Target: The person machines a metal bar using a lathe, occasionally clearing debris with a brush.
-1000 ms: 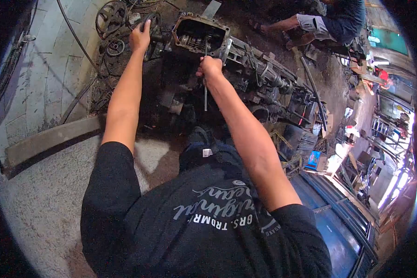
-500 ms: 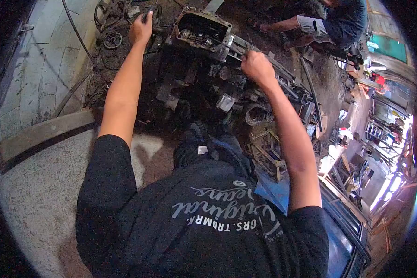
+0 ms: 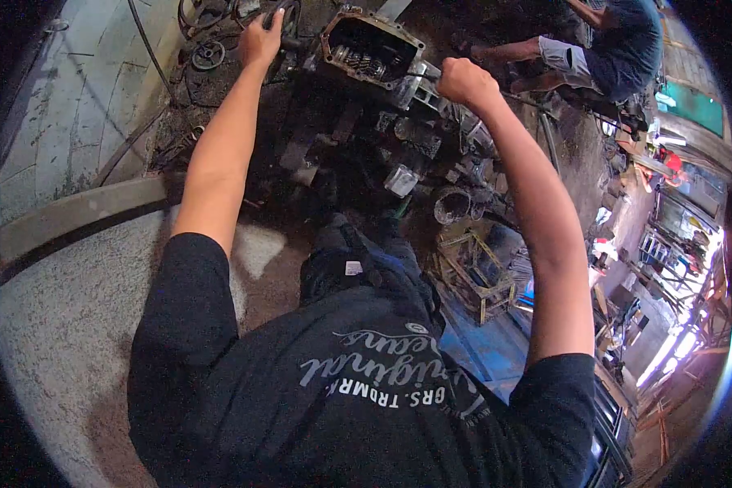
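Observation:
An open metal gear housing (image 3: pixel 372 50) with a flat bolted-hole rim stands at the top centre, gears (image 3: pixel 358 62) showing inside. My left hand (image 3: pixel 261 41) is beyond its left side, fingers curled round a dark curved rim (image 3: pixel 291 15) that looks like part of a wheel. My right hand (image 3: pixel 468 83) is closed in a fist just right of the housing. From the fist a thin dark rod (image 3: pixel 425 76) runs left toward the housing's edge; its far end is hard to make out.
Beneath the housing are dark, greasy machine parts and a metal block (image 3: pixel 401 180). A small spoked wheel (image 3: pixel 208 55) lies left, near the wall (image 3: pixel 65 106). A rusty frame (image 3: pixel 478 281) is at lower right. Another person (image 3: pixel 614 49) sits at upper right.
My right hand has moved slightly up and right, and the thin rod now shows beside it. My left hand keeps its grip; the whole view has shifted a little.

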Demonstrator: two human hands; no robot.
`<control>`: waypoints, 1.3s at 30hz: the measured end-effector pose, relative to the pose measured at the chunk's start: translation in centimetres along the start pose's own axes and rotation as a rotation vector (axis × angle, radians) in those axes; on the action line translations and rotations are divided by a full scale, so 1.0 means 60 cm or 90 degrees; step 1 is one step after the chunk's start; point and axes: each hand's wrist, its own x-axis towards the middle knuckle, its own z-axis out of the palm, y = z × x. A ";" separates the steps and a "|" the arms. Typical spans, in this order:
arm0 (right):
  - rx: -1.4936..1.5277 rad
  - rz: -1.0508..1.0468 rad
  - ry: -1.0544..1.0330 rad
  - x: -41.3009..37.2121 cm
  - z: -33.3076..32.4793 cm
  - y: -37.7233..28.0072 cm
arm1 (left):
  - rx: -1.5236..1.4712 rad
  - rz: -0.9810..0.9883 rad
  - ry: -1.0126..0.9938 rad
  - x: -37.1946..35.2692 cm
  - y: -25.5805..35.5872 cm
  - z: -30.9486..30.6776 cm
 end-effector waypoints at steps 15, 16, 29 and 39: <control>0.005 -0.094 -0.003 0.040 0.020 0.035 | 0.076 -0.075 -0.180 0.092 0.052 0.020; 0.013 -0.062 -0.001 0.036 0.020 0.034 | 0.076 -0.076 -0.184 0.089 0.061 0.016; 0.082 -0.051 -0.045 0.034 0.017 0.034 | 0.053 -0.192 -0.164 0.018 0.085 -0.034; 0.072 -0.042 -0.099 0.045 0.013 0.035 | 0.014 0.131 0.080 -0.017 -0.014 -0.005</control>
